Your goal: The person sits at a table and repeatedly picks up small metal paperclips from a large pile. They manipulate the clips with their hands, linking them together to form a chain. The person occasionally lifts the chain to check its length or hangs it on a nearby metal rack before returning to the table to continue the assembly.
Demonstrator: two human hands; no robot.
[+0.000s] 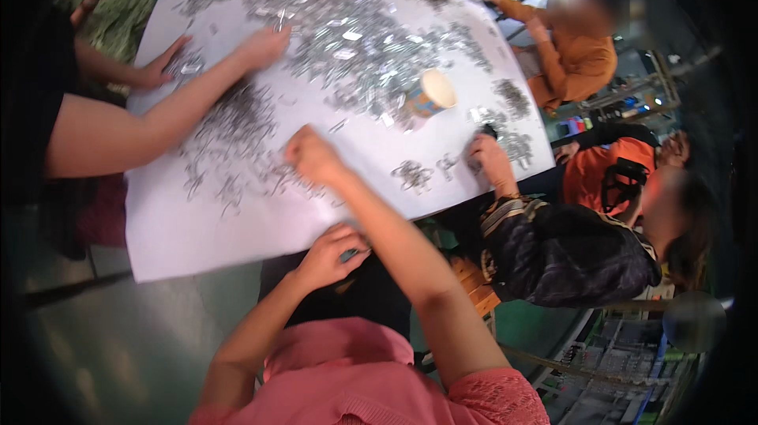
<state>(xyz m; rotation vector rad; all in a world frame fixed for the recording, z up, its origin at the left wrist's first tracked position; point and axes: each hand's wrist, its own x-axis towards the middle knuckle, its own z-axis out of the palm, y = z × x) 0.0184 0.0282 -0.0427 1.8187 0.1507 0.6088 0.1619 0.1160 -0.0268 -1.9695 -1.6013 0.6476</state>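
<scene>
Near edge of white tabletop [197, 243]: right hand [312, 155] reaches into small silvery metal pieces [237, 121], fingers curled down onto them, grasp unclear. Left hand [332, 255] below edge, clenched; contents hidden. Step appears: picking pieces. Next needs fine pinch. Paper cup [430, 93] mid-table.

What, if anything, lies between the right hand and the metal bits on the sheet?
Nothing visible. The right hand already rests among the metal bits on the white sheet. The paper cup stands farther off, to its right.
</scene>
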